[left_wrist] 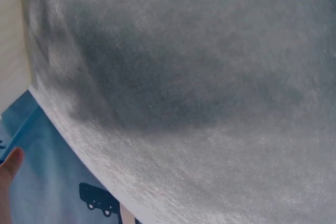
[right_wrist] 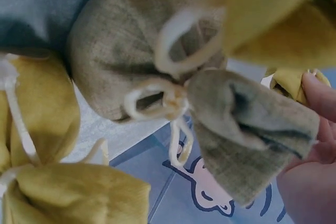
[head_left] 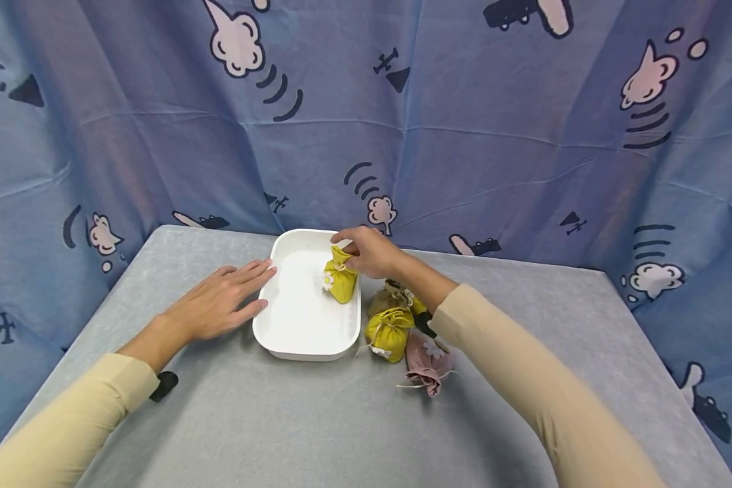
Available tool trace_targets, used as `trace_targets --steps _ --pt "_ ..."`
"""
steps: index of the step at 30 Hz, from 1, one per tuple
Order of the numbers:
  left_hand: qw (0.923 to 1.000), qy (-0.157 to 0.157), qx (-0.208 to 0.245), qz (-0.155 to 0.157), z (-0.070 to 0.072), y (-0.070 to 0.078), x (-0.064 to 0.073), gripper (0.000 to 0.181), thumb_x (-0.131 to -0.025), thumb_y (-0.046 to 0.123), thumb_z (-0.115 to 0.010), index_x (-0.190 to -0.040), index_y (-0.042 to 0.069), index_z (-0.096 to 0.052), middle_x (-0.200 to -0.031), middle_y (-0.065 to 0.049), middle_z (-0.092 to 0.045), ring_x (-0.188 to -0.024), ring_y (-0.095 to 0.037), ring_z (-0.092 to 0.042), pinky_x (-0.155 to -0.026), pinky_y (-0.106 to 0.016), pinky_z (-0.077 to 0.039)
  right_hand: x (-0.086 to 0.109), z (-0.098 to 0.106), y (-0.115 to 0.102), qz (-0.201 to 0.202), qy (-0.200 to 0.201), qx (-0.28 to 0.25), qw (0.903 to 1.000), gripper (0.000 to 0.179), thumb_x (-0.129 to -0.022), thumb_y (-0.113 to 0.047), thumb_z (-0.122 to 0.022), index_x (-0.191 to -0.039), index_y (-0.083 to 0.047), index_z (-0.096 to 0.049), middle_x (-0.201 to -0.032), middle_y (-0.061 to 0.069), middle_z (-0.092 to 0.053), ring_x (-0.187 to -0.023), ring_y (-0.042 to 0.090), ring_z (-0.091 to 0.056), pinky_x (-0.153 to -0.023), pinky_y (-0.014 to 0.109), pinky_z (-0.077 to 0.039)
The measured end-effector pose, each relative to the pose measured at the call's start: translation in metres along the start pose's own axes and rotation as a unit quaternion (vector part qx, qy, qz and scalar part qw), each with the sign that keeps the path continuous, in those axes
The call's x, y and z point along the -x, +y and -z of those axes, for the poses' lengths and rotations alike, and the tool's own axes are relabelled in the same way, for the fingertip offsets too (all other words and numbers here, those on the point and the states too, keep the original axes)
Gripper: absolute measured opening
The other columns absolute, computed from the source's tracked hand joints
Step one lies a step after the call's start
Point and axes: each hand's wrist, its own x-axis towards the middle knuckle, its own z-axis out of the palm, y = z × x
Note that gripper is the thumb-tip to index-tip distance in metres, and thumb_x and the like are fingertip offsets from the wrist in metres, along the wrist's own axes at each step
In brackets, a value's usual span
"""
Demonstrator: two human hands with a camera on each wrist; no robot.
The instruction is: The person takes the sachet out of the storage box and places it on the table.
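In the head view, my right hand (head_left: 372,252) pinches the gathered top of a yellow drawstring pouch (head_left: 341,283) with a white flower on it. The pouch hangs over the right part of a white tray (head_left: 305,298). Against the tray's left rim rest the outstretched fingers of my left hand (head_left: 228,301). Beneath my right forearm sit another yellow pouch (head_left: 388,335), a brown pouch (head_left: 383,301) and a pink pouch (head_left: 428,359). The right wrist view shows the brown pouch (right_wrist: 142,51) close up, with my right hand (right_wrist: 310,177) at the edge.
A grey cloth covers the table (head_left: 268,427). Behind it hangs a blue patterned curtain (head_left: 463,163). Yellow and black material (head_left: 422,318) shows partly under the right forearm. A small black object (head_left: 165,386) is by the left cuff.
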Motion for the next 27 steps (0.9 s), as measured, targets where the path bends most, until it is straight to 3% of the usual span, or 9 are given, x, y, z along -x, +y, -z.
trace_targets --steps 15,27 --pt "1.0 0.0 -0.004 0.0 -0.002 0.001 0.0 0.062 -0.104 0.039 -0.048 -0.154 0.005 -0.036 -0.159 -0.016 -0.033 -0.144 -0.033 -0.035 -0.11 -0.057 -0.032 0.006 0.004 0.0 -0.007 -0.009 0.0 0.9999 0.058 -0.091 0.016 -0.052 -0.145 -0.005 -0.051 -0.132 0.02 -0.062 -0.12 0.028 -0.062 -0.086 0.031 -0.055" --pt "1.0 -0.002 -0.008 0.003 0.0 0.003 -0.001 0.061 -0.105 0.039 -0.047 -0.154 0.005 -0.035 -0.159 -0.016 -0.033 -0.144 -0.033 -0.035 -0.109 -0.057 -0.033 0.015 0.016 0.0 0.059 0.027 -0.034 0.9973 0.054 -0.092 0.017 -0.049 -0.144 0.003 -0.049 -0.129 0.021 -0.063 -0.115 0.028 -0.065 -0.075 0.028 -0.052"
